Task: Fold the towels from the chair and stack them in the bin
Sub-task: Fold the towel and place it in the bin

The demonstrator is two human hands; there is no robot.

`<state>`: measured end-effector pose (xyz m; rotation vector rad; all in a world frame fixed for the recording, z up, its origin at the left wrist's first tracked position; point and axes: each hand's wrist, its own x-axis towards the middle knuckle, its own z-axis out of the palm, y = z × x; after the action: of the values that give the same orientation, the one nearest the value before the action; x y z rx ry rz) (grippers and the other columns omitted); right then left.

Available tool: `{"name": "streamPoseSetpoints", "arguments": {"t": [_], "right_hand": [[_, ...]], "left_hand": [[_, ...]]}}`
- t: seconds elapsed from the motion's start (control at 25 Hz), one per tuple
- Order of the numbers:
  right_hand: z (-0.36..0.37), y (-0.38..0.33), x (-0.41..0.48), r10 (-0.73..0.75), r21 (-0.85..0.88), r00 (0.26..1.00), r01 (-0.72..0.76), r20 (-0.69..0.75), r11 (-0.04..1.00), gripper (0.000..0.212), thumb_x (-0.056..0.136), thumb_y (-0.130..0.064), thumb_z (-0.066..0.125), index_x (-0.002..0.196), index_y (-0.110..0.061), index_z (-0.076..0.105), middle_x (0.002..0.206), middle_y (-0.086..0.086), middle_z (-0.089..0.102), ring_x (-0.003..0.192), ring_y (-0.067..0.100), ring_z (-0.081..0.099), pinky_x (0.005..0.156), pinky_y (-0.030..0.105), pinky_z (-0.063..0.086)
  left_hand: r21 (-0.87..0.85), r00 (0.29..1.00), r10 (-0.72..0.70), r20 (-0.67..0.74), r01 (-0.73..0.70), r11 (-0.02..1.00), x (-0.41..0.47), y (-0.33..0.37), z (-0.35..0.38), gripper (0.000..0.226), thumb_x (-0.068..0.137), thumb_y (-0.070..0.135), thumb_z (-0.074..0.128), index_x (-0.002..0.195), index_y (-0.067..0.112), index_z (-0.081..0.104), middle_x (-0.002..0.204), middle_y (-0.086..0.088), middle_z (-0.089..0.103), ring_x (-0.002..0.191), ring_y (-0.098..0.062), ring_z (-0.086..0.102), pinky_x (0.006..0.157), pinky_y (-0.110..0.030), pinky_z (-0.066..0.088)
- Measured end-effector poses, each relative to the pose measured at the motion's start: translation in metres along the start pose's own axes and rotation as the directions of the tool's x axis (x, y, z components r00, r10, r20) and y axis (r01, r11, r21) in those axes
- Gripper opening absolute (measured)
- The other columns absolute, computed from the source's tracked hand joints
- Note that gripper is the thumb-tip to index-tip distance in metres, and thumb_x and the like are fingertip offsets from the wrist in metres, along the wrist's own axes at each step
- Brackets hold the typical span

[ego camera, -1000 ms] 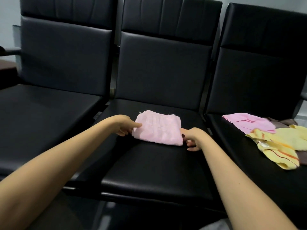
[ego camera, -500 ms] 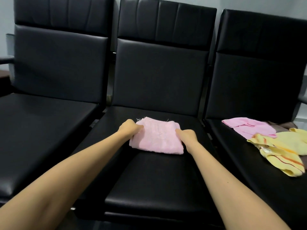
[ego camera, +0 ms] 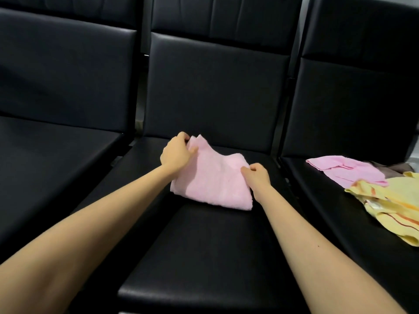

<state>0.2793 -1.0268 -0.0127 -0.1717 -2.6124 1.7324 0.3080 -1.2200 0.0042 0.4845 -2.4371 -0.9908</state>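
Black padded chairs [ego camera: 215,98] in a row, loose pink towel [ego camera: 344,171] and yellow towel [ego camera: 394,207] on the right seat, folded pale pink towel [ego camera: 210,180] on the middle seat, my left hand [ego camera: 176,152] gripping its raised far corner, my right hand [ego camera: 257,177] pinching its right edge

On my left hand [ego camera: 176,152], the fingers [ego camera: 182,137] curled over the raised corner of the pink towel [ego camera: 213,184], and their tips were hidden behind the cloth. My right hand [ego camera: 258,177] covered the towel's right edge, so I could not tell the folds beneath it. The yellow towel [ego camera: 390,207] ran off the right edge and overlapped a second pink towel [ego camera: 344,171]. Only a sliver of a brownish cloth [ego camera: 395,169] showed behind them. The chair backs [ego camera: 215,87] were cut off at the top, and my forearms [ego camera: 317,257] at the bottom.
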Motion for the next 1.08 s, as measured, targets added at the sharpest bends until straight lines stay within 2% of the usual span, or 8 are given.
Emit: {"name": "streamPoseSetpoints", "arguments": {"t": [0.08, 0.12, 0.2, 0.36, 0.52, 0.76, 0.96, 1.08], "right_hand": [[0.002, 0.004, 0.006, 0.066, -0.081, 0.998, -0.068, -0.025, 0.994, 0.029, 0.088, -0.031, 0.050, 0.100, -0.005, 0.055, 0.098, 0.010, 0.057, 0.084, 0.026, 0.058, 0.068, 0.030, 0.045], [0.002, 0.002, 0.007, 0.109, -0.105, 0.994, -0.110, -0.010, 0.988, 0.044, 0.089, -0.034, 0.050, 0.118, -0.002, 0.050, 0.112, 0.013, 0.055, 0.097, 0.029, 0.058, 0.078, 0.033, 0.048], [0.003, 0.001, 0.010, 0.141, -0.154, 0.989, -0.132, 0.047, 0.979, 0.051, 0.089, -0.029, 0.051, 0.130, 0.001, 0.042, 0.113, 0.013, 0.052, 0.097, 0.027, 0.055, 0.082, 0.032, 0.046], [0.000, -0.003, 0.002, 0.164, -0.212, 0.976, -0.132, 0.143, 0.968, 0.047, 0.085, -0.026, 0.062, 0.122, -0.001, 0.046, 0.116, 0.014, 0.056, 0.097, 0.027, 0.058, 0.079, 0.032, 0.047], [-0.006, -0.002, -0.016, 0.112, -0.052, 0.975, -0.103, 0.191, 0.993, 0.020, 0.089, -0.024, 0.052, 0.103, -0.010, 0.055, 0.094, 0.006, 0.058, 0.085, 0.023, 0.058, 0.070, 0.030, 0.047], [-0.035, 0.004, -0.045, -0.090, -0.013, 0.995, 0.090, 0.047, 0.996, 0.008, 0.092, -0.021, 0.043, 0.093, -0.015, 0.047, 0.081, -0.004, 0.051, 0.075, 0.015, 0.053, 0.058, 0.027, 0.039], [-0.089, 0.010, -0.084, -0.056, 0.010, 0.998, 0.056, -0.024, 0.998, 0.008, 0.087, -0.022, 0.050, 0.085, -0.016, 0.047, 0.083, -0.002, 0.053, 0.084, 0.019, 0.055, 0.068, 0.029, 0.044], [-0.133, -0.004, -0.104, -0.096, -0.025, 0.994, 0.095, -0.043, 0.995, 0.008, 0.087, -0.024, 0.048, 0.091, -0.017, 0.049, 0.084, -0.003, 0.055, 0.082, 0.017, 0.057, 0.061, 0.027, 0.043]], "left_hand": [[0.159, 0.978, -0.140, 0.152, 0.116, 0.980, -0.001, -0.004, 0.006, 0.051, 0.095, 0.042, 0.043, 0.132, 0.007, 0.042, 0.132, -0.016, 0.048, 0.118, -0.036, 0.049, 0.090, -0.039, 0.040], [0.206, 0.955, -0.202, 0.218, 0.158, 0.966, -0.001, -0.005, 0.007, 0.051, 0.096, 0.043, 0.040, 0.128, 0.004, 0.046, 0.131, -0.017, 0.050, 0.117, -0.036, 0.050, 0.089, -0.037, 0.040], [0.236, 0.910, -0.247, 0.333, 0.173, 0.956, -0.004, -0.003, 0.007, 0.038, 0.093, 0.039, 0.044, 0.110, 0.007, 0.056, 0.115, -0.012, 0.060, 0.105, -0.031, 0.057, 0.081, -0.032, 0.043], [0.196, 0.871, -0.255, 0.420, 0.187, 0.963, -0.012, 0.008, 0.009, 0.041, 0.083, 0.032, 0.065, 0.114, 0.007, 0.055, 0.110, -0.008, 0.061, 0.103, -0.026, 0.059, 0.083, -0.031, 0.046], [0.023, 0.813, -0.322, 0.486, 0.356, 0.934, -0.017, 0.014, 0.011, 0.050, 0.075, 0.029, 0.069, 0.118, 0.008, 0.054, 0.105, -0.005, 0.059, 0.095, -0.024, 0.056, 0.081, -0.033, 0.045], [-0.269, 0.810, -0.253, 0.529, 0.443, 0.855, -0.040, 0.034, 0.013, 0.039, 0.080, 0.030, 0.068, 0.112, 0.009, 0.060, 0.111, -0.008, 0.062, 0.099, -0.026, 0.058, 0.079, -0.035, 0.045], [-0.392, 0.704, -0.218, 0.676, 0.594, 0.703, -0.077, 0.082, 0.001, 0.028, 0.091, 0.027, 0.060, 0.115, 0.014, 0.057, 0.105, -0.005, 0.062, 0.091, -0.020, 0.059, 0.082, -0.035, 0.046], [-0.411, 0.579, -0.123, 0.806, 0.698, 0.586, -0.097, 0.122, -0.003, 0.026, 0.095, 0.018, 0.055, 0.118, 0.007, 0.057, 0.098, -0.008, 0.063, 0.091, -0.022, 0.061, 0.089, -0.037, 0.045]]}}
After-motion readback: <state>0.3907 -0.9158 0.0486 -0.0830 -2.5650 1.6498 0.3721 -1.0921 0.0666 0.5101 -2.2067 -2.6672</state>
